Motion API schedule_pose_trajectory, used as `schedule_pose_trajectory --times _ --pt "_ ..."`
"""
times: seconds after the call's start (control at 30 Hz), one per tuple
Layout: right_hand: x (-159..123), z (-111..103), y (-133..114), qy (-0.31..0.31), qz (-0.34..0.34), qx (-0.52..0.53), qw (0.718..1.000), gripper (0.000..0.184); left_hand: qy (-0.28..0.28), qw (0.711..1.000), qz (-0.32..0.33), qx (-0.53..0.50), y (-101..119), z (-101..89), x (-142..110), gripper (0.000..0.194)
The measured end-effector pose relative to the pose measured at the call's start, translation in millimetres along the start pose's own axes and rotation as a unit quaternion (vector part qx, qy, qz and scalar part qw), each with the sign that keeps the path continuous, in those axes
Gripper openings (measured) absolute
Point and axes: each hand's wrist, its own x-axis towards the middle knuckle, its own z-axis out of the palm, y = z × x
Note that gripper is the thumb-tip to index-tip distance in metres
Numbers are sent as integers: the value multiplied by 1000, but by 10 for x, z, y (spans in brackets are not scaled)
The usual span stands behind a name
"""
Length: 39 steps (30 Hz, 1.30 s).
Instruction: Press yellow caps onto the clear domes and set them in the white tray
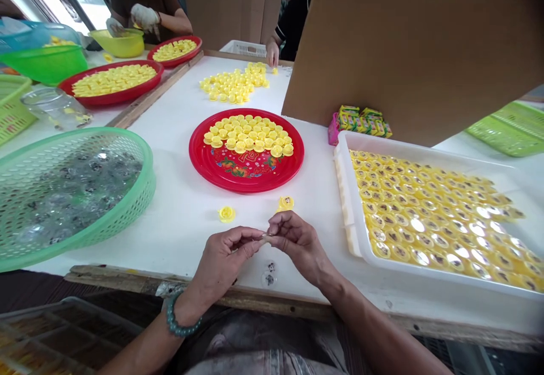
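My left hand (232,253) and my right hand (300,244) meet fingertip to fingertip above the near part of the white table. Both pinch something small and pale between them, too small and covered to name. Just below lie two clear discs (269,277) with dark printed marks. A yellow round piece (226,213) rests beyond my left hand. Past my right fingers sits another yellow piece with a printed disc on it (286,201). Farther off, a red tray (246,182) with a floral pattern carries many yellow round pieces (249,134) on its far half.
At left stands a green basket (148,160) of clear discs; at right, a white tray (352,239) of yellow pieces with printed discs. A cardboard sheet (408,52) rises behind it. Loose yellow pieces (236,85) lie farther back. Two other people work at the far side.
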Motion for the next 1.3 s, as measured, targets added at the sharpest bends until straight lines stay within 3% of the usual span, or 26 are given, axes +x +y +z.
schedule_pose_trajectory --times 0.2,0.43,0.53,0.6,0.7,0.77,0.87,0.93,1.0,1.1,1.17,1.3 --pt "52 -12 -32 33 8 132 991 25 70 997 22 -12 60 104 27 16" --pt "58 -10 9 34 25 108 993 22 86 996 21 -18 63 156 66 13" --pt "35 -22 29 11 20 37 999 17 79 996 11 -35 83 117 74 14" --pt "7 -24 18 6 -22 -75 997 16 65 996 -18 -54 80 55 79 15" --pt "-38 -6 6 -31 -144 -261 954 29 30 994 -66 -82 41 -58 71 17" --pt "-56 20 27 -75 -213 -332 916 36 -1 992 -96 -88 10 -117 50 18" --pt "-54 54 88 -105 -249 -385 883 36 -38 989 -126 -60 -15 -183 17 20" --pt "-43 60 123 -98 -237 -393 883 32 -38 994 -105 7 -19 -253 25 21" --pt "-31 51 143 -71 -214 -393 892 29 13 990 -36 137 -24 -367 81 26" --pt "-18 26 147 -37 -181 -403 897 26 81 936 82 333 -60 -564 246 46" --pt "-9 8 140 -31 -173 -413 894 25 59 911 116 391 -98 -634 371 44" --pt "31 -45 119 -9 -178 -421 889 28 -13 906 133 401 -147 -522 518 24"
